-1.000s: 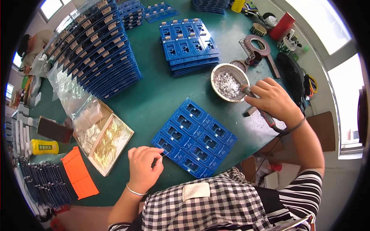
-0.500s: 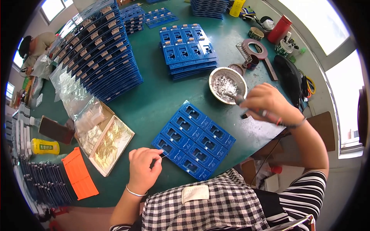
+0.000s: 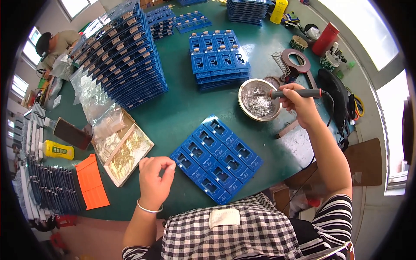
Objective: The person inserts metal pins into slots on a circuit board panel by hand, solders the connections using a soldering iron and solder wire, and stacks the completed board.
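Note:
My right hand grips a soldering iron by its dark handle. The iron lies almost level, its tip over a bowl of silvery solder scraps. A blue circuit board panel with rectangular cut-outs rests at a slant on the bench before me. Beside its left corner, my left hand is closed in a pinch, thumb against forefinger; anything between those fingertips is too small to make out. To the left of that hand, an open box contains thin gold-coloured pins and small pale parts.
Tall stacked blue boards rise at the back left, and a lower board stack stands behind the bowl. An orange plate and yellow bottle are at left. A coiled iron stand, tape roll and red flask stand right.
My right hand has turned the soldering iron from a downward slant to nearly level over the bowl. My left hand has drawn slightly left from the board's corner. The whole view has shifted a little.

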Demonstrator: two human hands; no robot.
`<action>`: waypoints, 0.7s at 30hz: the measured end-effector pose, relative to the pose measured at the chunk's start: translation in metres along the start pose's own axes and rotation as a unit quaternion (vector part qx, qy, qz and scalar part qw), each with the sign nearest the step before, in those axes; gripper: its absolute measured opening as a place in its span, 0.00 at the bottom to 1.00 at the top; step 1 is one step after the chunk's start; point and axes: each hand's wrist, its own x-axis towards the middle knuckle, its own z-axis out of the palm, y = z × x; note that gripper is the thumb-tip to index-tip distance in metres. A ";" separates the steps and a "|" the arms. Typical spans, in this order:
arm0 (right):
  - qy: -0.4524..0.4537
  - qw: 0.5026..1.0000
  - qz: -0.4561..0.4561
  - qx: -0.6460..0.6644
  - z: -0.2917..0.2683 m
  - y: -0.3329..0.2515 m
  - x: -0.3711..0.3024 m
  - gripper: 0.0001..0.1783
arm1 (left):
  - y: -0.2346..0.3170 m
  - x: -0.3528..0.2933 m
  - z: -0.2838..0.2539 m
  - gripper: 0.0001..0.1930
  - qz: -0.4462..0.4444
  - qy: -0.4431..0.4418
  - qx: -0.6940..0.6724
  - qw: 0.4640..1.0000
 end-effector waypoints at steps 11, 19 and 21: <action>0.025 1.000 0.001 -0.007 -0.031 0.016 -0.022 0.15 | -0.012 0.012 0.018 0.05 -0.021 -0.047 0.013 0.999; 0.008 0.964 -0.263 -0.048 0.003 0.014 -0.093 0.16 | -0.017 0.019 0.032 0.07 0.056 -0.065 0.059 0.995; -0.030 0.981 -0.189 0.028 0.037 0.023 -0.115 0.19 | -0.016 0.019 0.033 0.07 0.060 -0.071 0.065 0.994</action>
